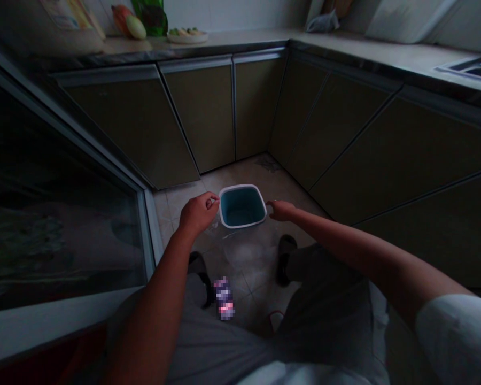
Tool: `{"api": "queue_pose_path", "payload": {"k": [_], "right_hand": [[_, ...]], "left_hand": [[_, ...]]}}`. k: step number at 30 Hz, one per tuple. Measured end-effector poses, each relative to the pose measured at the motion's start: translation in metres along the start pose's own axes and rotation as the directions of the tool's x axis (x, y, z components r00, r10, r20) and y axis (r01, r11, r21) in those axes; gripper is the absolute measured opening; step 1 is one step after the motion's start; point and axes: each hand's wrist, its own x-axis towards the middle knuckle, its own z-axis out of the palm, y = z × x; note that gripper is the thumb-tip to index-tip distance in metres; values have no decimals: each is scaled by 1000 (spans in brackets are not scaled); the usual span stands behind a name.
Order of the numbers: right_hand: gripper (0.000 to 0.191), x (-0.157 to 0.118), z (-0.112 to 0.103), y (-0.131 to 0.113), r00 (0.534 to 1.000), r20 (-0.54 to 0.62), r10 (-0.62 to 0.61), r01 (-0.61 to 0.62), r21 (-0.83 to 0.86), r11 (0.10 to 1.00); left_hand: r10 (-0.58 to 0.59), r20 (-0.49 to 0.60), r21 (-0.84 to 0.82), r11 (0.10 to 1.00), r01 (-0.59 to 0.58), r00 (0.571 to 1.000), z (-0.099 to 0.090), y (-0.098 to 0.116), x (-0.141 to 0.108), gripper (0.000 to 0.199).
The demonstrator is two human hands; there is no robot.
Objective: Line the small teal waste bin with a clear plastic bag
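A small bin (242, 224) with a white rim and a teal inside stands on the floor in front of me. Thin clear plastic, seemingly a bag (248, 246), hangs in front of the bin and shows at both its sides. My left hand (200, 211) is pinched closed at the left of the rim, on the edge of the plastic. To the right of the rim, my right hand (281, 210) has its fingers closed on the clear plastic too. In the dim light the plastic's full outline is hard to make out.
Cabinets (200, 117) line the corner, under a counter (248, 37) bearing a plate of food (187, 36) and an onion (136, 27). A glass door (64, 214) is on my left. A blurred, bright-coloured object (224, 299) lies between my feet.
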Motion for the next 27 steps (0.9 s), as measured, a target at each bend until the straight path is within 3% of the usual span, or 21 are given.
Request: {"api": "queue_pose_path", "payload": {"k": [4, 7, 9, 11, 15, 19, 21, 24, 27], "right_hand": [[60, -22, -9, 13, 994, 106, 24, -20, -37, 999], [42, -45, -19, 17, 999, -41, -22, 23, 33, 999], [32, -61, -22, 15, 989, -124, -79, 94, 114, 989], [32, -74, -21, 10, 977, -123, -174, 193, 165, 967], [33, -81, -6, -2, 951, 27, -308, 305, 75, 949], [26, -73, 10, -10, 945, 171, -280, 284, 4, 959], [26, -68, 10, -8, 948, 175, -266, 269, 5, 963], [34, -63, -9, -3, 975, 50, -215, 214, 36, 976], [52, -70, -53, -2, 965, -149, -218, 248, 227, 942]], "left_hand": [[35, 43, -191, 981, -26, 998, 6, 23, -21, 30], [85, 118, -299, 953, -46, 989, 12, 34, -32, 40], [105, 169, -267, 962, -57, 980, 18, 31, -34, 46], [98, 218, -155, 986, -65, 971, 28, 20, -33, 48], [76, 288, 74, 992, -101, 954, 52, -6, -26, 41], [32, 321, 80, 995, -61, 946, 77, -16, -20, 38], [36, 319, 43, 998, -52, 947, 83, -11, -17, 39], [52, 292, -124, 992, -16, 955, 69, 11, -16, 49], [144, 253, -416, 909, -27, 957, 27, 38, -19, 56]]}}
